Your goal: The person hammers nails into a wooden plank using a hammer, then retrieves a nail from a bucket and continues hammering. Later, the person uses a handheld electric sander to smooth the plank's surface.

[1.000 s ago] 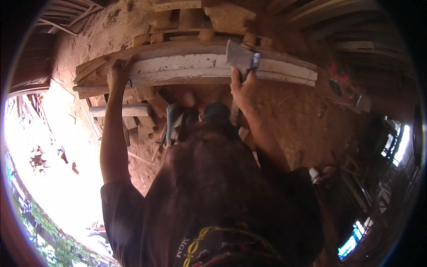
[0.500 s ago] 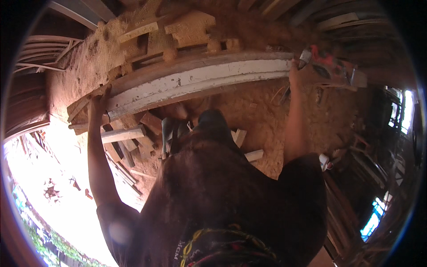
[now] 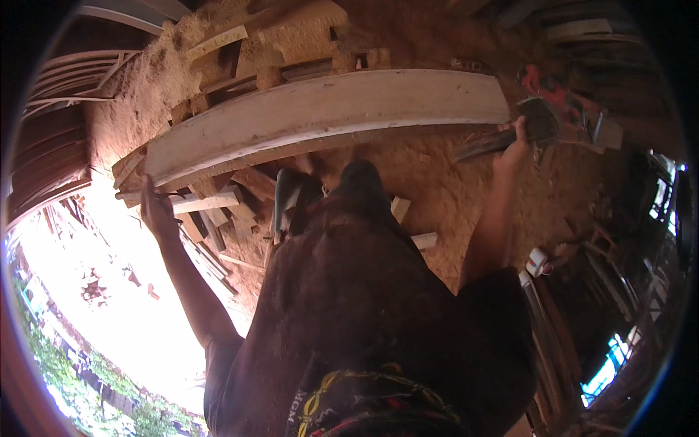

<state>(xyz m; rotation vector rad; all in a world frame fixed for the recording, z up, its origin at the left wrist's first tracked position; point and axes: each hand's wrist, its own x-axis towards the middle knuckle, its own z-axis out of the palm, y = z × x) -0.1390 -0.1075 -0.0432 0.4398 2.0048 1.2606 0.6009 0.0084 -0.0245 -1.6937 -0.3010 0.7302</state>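
A long pale wooden plank (image 3: 328, 109) lies across rough wooden supports over sawdust-covered ground. My right hand (image 3: 513, 146) is past the plank's right end, shut on a dark hand tool (image 3: 537, 120) with a blocky grey head; a dark part of it points left under the plank's end. My left hand (image 3: 156, 211) hangs just below the plank's left end, apart from it, fingers raised. A thin stick (image 3: 129, 194) crosses by its fingers; whether the hand holds it is unclear. My dark shirt fills the lower middle.
Short wood offcuts (image 3: 207, 204) lie stacked below the plank's left end, with two small blocks (image 3: 411, 226) on the sawdust. A red tool (image 3: 546, 84) rests beyond the right end. Boards (image 3: 553, 342) lean at the right. Bright open ground (image 3: 95, 291) lies left.
My right hand has carried the tool off the plank to beyond its right end. My left hand has come off the plank's left end and dropped below it.
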